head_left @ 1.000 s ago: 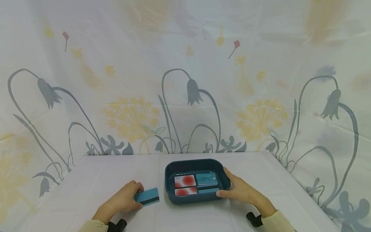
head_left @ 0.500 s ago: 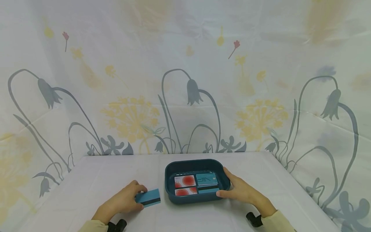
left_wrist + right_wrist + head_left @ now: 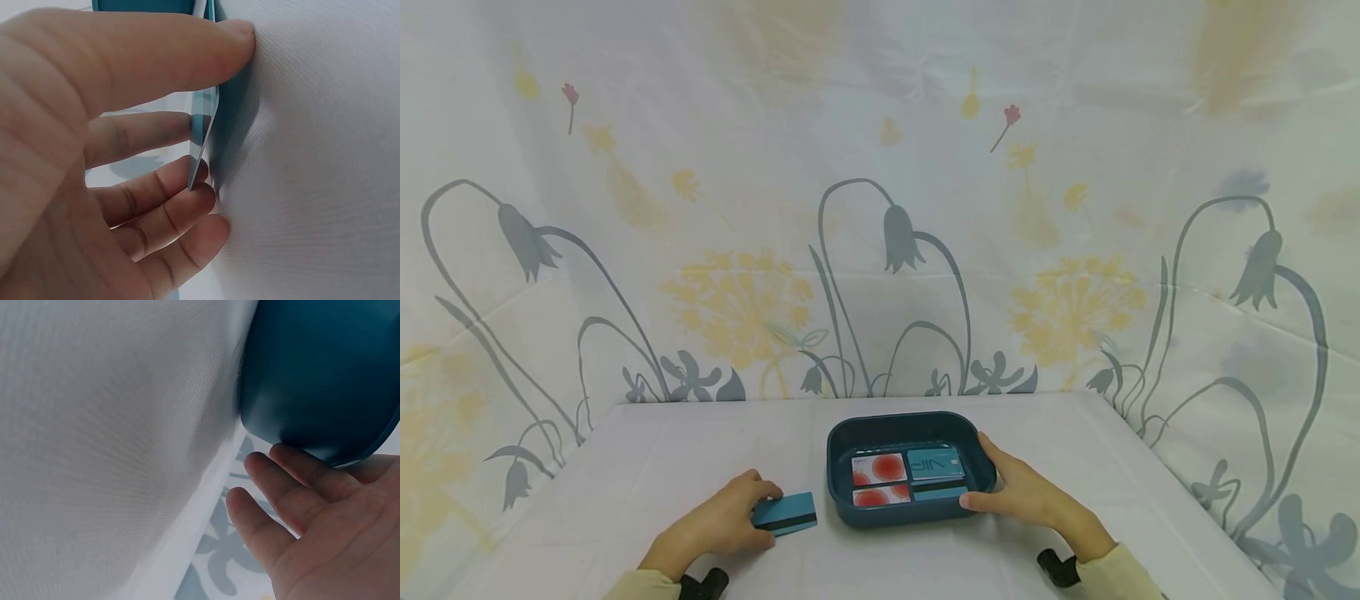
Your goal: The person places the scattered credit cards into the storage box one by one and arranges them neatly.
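My left hand [image 3: 718, 521] pinches a blue plastic card [image 3: 787, 512] with a black stripe, just left of the box. In the left wrist view the card [image 3: 203, 125] shows nearly edge-on between thumb and fingers, tilted close to the white cloth. A dark teal box [image 3: 887, 518] with rounded corners stands on the table. My right hand [image 3: 1030, 493] grips its right end, thumb at the front rim and fingers round the far side. Inside the box lie red-and-white cards [image 3: 877, 469] on the left and blue cards [image 3: 935, 463] on the right, one with a black stripe.
A white cloth covers the table [image 3: 700, 442]. Behind it hangs a pale curtain [image 3: 775, 208] printed with grey and yellow flowers. Black straps [image 3: 703, 583] sit at both wrists.
My left hand has shifted slightly to the right with the blue card, towards the box. The right hand and the box have stayed in place.
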`<action>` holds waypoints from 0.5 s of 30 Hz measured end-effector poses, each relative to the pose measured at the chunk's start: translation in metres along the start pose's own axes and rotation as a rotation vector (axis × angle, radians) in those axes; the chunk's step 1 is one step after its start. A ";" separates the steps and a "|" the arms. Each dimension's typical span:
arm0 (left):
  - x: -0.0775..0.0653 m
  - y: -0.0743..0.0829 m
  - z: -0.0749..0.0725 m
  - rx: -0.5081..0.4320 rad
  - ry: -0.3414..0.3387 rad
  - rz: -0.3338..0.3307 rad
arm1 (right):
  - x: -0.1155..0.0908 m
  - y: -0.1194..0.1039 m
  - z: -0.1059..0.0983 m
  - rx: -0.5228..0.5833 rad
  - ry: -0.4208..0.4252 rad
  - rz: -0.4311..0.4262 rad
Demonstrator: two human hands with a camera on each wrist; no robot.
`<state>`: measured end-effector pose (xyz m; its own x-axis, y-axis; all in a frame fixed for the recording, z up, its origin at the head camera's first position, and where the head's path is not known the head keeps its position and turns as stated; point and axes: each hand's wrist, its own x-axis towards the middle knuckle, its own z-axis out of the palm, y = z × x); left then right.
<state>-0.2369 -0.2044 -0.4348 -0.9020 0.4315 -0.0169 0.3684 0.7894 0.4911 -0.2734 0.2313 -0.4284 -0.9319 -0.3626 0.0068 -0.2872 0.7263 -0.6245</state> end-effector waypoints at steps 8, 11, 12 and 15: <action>0.000 0.000 0.001 0.018 0.020 -0.026 | 0.000 -0.001 0.000 0.003 0.001 0.010; 0.000 0.001 0.001 0.024 0.027 -0.031 | 0.000 -0.001 0.000 0.001 0.002 0.008; 0.001 0.001 0.001 0.023 0.029 -0.033 | 0.000 -0.001 0.000 0.000 0.001 0.007; 0.001 0.001 0.000 0.023 0.032 -0.030 | 0.000 -0.001 -0.001 -0.003 0.001 0.007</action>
<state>-0.2370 -0.2034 -0.4346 -0.9194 0.3932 -0.0032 0.3457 0.8120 0.4703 -0.2727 0.2308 -0.4271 -0.9343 -0.3566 0.0034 -0.2811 0.7305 -0.6224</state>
